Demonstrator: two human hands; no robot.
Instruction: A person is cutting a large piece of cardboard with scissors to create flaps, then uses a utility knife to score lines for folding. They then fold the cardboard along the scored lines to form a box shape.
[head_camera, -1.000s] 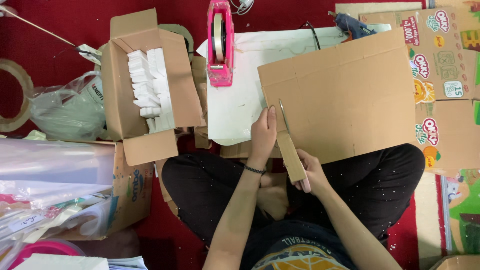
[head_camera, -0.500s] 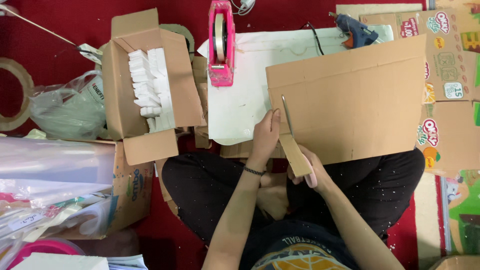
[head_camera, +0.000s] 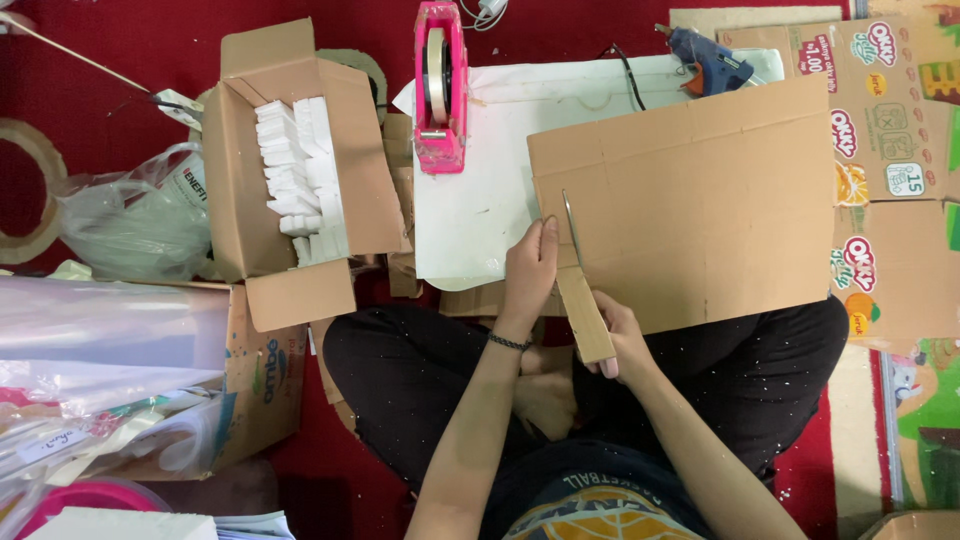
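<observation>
Seated cross-legged on red floor (head_camera: 150, 50), large cardboard sheet (head_camera: 700, 200) across the lap and over a white sheet (head_camera: 480, 200).

Left hand (head_camera: 528, 272) flat-ish on the near left edge of the cardboard sheet, fingers extended, pressing it down; not gripping anything. Dark bracelet (head_camera: 508, 342) on that wrist.

Right hand (head_camera: 618, 335) closed around the lower end of a cardboard strip (head_camera: 584, 315) hanging from the sheet's near edge. Thin metal blade (head_camera: 571, 228) lying along the cut line just above the strip, right beside the left fingertips. Cannot tell whether the right hand also holds the blade's handle.

Containers:
- Open cardboard box (head_camera: 240, 170), flaps up, left of the white sheet: packed with white foam pieces (head_camera: 300, 175) in a stack along the right half; left half looks bare.
- Clear plastic bag (head_camera: 135, 215) against that box's left side: contents unreadable.
- Second cardboard box (head_camera: 262, 375) at lower left, tipped on its side, clear plastic film (head_camera: 110, 330) spilling out.
- Pink tub (head_camera: 70, 500) at bottom left corner, contents hidden.

Pink tape dispenser (head_camera: 440, 90) with tape roll loaded, standing on the top edge of the white sheet. Blue glue gun (head_camera: 712, 60) beyond the cardboard sheet's far edge. Printed flattened cartons (head_camera: 890, 180) to the right.
</observation>
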